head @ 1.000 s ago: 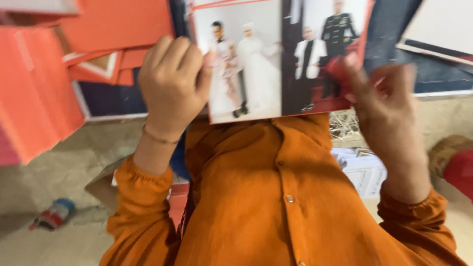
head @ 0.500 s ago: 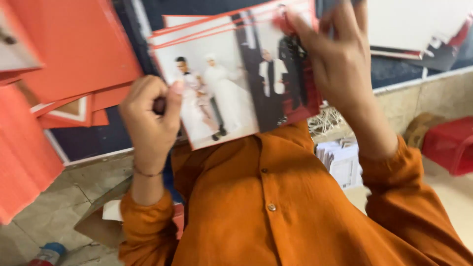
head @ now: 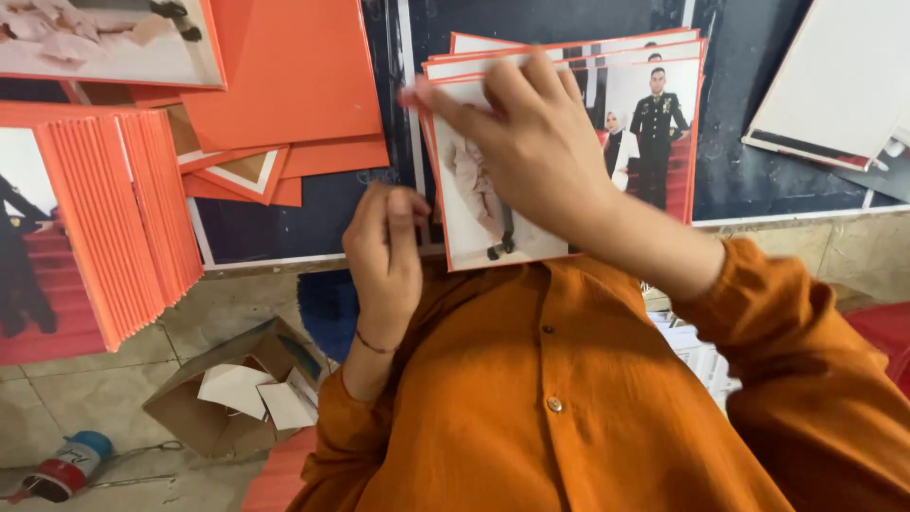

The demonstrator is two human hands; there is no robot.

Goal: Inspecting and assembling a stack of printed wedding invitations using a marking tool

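floor (head: 57,398): grey tile | dark board (head: 313,218) | open cardboard box (head: 204,403)

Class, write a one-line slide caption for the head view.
Right hand fans red-edged printed photo sheets; left hand steadies their lower corner.
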